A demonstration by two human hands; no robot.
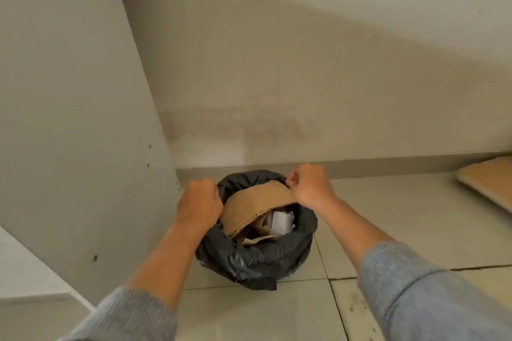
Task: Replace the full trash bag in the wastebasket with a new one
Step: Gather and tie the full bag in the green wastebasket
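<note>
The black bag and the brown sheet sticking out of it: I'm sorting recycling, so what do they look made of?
Black bag: thin glossy plastic film, judging by its crinkles and sheen. Brown sheet: matte cardboard, likely corrugated; its torn edge looks layered.

one trash bag (257,263), two hands, one cardboard piece (257,202)
</note>
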